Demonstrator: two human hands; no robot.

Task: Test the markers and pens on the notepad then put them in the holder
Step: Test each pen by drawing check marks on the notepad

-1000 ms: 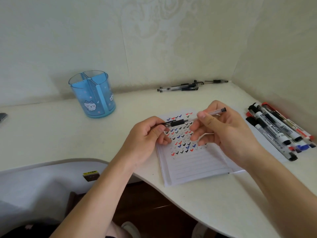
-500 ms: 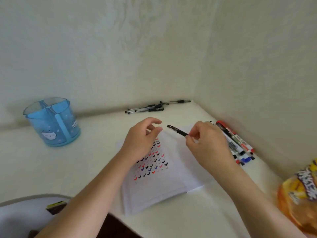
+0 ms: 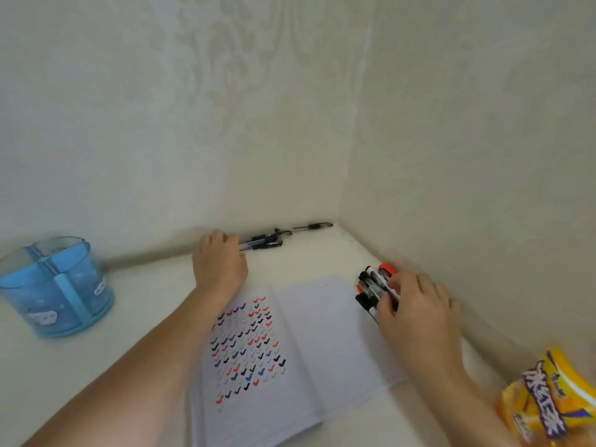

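Fingers (image 3: 399, 282) of the right hand (image 3: 416, 308) are curling round the markers (image 3: 371, 287) at three o'clock of the notepad (image 3: 290, 350). The left hand (image 3: 221, 262) is covering the pens (image 3: 266, 241) at twelve; blur is hiding its grip. Half a second ago both were sharing one pen. Testing is seemingly ending, with the holder (image 3: 54, 285) waiting at nine.

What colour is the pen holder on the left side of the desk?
The pen holder is translucent light blue with small white cartoon faces on its side, as the head view shows.
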